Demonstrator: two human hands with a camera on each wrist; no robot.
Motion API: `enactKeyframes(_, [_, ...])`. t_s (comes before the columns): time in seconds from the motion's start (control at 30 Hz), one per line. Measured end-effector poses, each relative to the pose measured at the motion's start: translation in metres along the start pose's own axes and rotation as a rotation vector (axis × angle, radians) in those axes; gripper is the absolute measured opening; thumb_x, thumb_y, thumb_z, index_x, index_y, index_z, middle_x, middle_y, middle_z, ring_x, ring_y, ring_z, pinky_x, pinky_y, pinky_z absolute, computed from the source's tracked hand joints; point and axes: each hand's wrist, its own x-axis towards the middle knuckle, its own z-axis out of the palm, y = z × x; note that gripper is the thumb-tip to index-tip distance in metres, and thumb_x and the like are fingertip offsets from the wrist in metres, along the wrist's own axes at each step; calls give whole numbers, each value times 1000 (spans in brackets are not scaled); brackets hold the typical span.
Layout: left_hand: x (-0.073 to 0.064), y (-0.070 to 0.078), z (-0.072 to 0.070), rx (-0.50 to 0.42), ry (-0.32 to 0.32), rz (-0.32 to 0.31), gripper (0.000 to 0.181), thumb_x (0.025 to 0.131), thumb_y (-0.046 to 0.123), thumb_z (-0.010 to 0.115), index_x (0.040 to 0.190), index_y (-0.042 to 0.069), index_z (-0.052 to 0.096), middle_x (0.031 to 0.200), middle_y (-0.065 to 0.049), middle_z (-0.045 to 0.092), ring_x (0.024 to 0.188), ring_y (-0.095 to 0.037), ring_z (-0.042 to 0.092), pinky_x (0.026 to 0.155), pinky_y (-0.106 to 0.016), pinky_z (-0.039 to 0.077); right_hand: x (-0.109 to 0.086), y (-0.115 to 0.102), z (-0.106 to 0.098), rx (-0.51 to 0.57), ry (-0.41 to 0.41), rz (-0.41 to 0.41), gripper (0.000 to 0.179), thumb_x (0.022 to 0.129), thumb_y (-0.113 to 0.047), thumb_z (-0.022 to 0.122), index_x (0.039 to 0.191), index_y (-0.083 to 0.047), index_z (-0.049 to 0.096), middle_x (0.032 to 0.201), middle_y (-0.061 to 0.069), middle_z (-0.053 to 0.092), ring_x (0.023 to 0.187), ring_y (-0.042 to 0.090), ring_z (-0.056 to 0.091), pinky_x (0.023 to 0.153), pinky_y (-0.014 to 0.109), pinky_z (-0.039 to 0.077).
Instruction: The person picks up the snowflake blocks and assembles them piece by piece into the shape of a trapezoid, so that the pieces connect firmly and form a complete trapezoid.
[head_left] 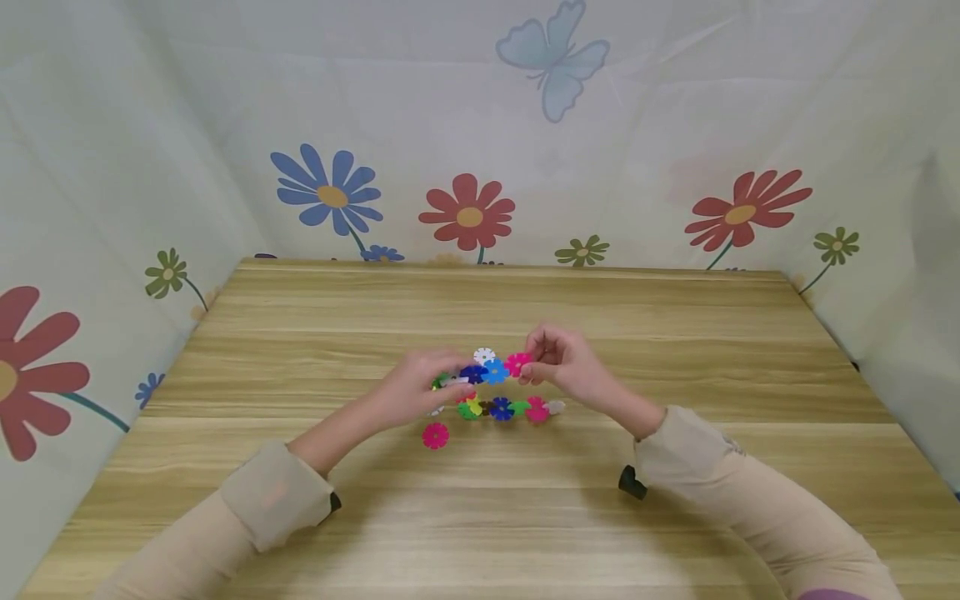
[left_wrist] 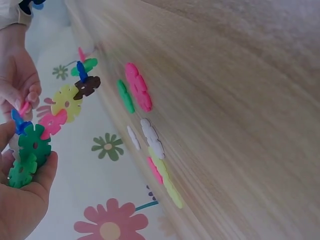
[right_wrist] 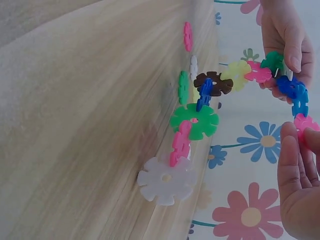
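With the left hand (head_left: 416, 387) gripping green discs (left_wrist: 31, 137) and the right hand (head_left: 568, 368) pinching a pink disc (head_left: 516, 365), overpulling could unclip the chain's tail (head_left: 501, 408), nearer the table's front edge (head_left: 480, 533).

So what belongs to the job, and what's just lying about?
In the job:
flower-disc chain
left hand, holding the chain
held pink disc
right hand, pinching that disc

Lying loose, perhaps spares:
loose pink discs
green disc
white discs
yellow disc
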Motion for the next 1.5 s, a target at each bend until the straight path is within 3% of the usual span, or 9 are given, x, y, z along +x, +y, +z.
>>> enactKeyframes(0.17, [-1, 1, 0, -18, -26, -14, 28, 86, 19, 58, 110, 5, 60, 90, 0, 62, 72, -7, 54, 64, -18, 48, -2, 1, 3, -18, 0, -31, 15, 79, 8, 58, 93, 8, 55, 77, 21, 60, 65, 22, 62, 58, 27, 52])
enactKeyframes(0.43, [-4, 0, 2, -9, -44, 5, 30, 88, 19, 55, 113, 4, 59, 88, -1, 65, 71, -5, 54, 66, -20, 48, -7, 2, 10, -10, 17, -42, 12, 78, 9, 59, 89, 10, 59, 77, 26, 61, 62, 21, 61, 55, 27, 52])
enactKeyframes(0.6, [-6, -1, 4, -34, -62, -29, 31, 89, 23, 52, 116, 6, 58, 93, -2, 65, 66, -4, 50, 66, -20, 47, -10, 4, 14, -15, 40, -74, 9, 77, 11, 58, 86, 11, 59, 75, 27, 61, 61, 26, 62, 54, 33, 53])
enactKeyframes(0.67, [-7, -1, 4, -39, -69, -45, 32, 90, 23, 51, 117, 7, 57, 96, -2, 65, 66, -5, 49, 66, -20, 47, -10, 5, 16, -13, 57, -82, 10, 76, 12, 58, 86, 11, 59, 75, 27, 61, 60, 22, 62, 54, 35, 53])
enactKeyframes(0.83, [-8, 1, 5, -63, -66, -48, 31, 90, 22, 51, 115, 6, 58, 86, 1, 62, 61, -4, 45, 59, -19, 46, -11, 6, 19, -8, 70, -99, 10, 77, 13, 56, 87, 12, 59, 75, 29, 61, 59, 11, 61, 54, 32, 53])
enactKeyframes(1.07, [-4, 3, 4, -127, -86, -127, 31, 87, 23, 56, 115, 10, 58, 71, 3, 56, 51, -4, 44, 47, -19, 43, -10, 7, 16, -6, 41, -95, 12, 77, 12, 56, 90, 12, 58, 75, 27, 60, 61, 19, 62, 56, 37, 53])
enactKeyframes(1.23, [-2, 6, 2, -60, -94, -134, 34, 83, 24, 61, 115, 11, 59, 82, 1, 62, 55, -5, 45, 49, -18, 42, -12, 4, 18, -13, 34, -64, 13, 77, 9, 58, 90, 10, 58, 74, 25, 60, 63, 30, 62, 57, 37, 53])
enactKeyframes(1.37, [1, 7, 2, -22, -112, -100, 38, 83, 29, 61, 116, 11, 59, 98, -2, 65, 63, -5, 47, 56, -17, 42, -13, 3, 21, -3, 26, -39, 12, 77, 9, 58, 89, 11, 56, 74, 24, 60, 63, 27, 62, 58, 34, 53])
enactKeyframes(1.5, [3, 5, 5, -35, -119, -103, 42, 81, 35, 62, 114, 9, 60, 96, 0, 66, 69, -5, 51, 60, -17, 46, -15, 3, 25, 6, 34, -17, 10, 77, 10, 57, 87, 11, 55, 73, 23, 59, 63, 27, 62, 59, 37, 53])
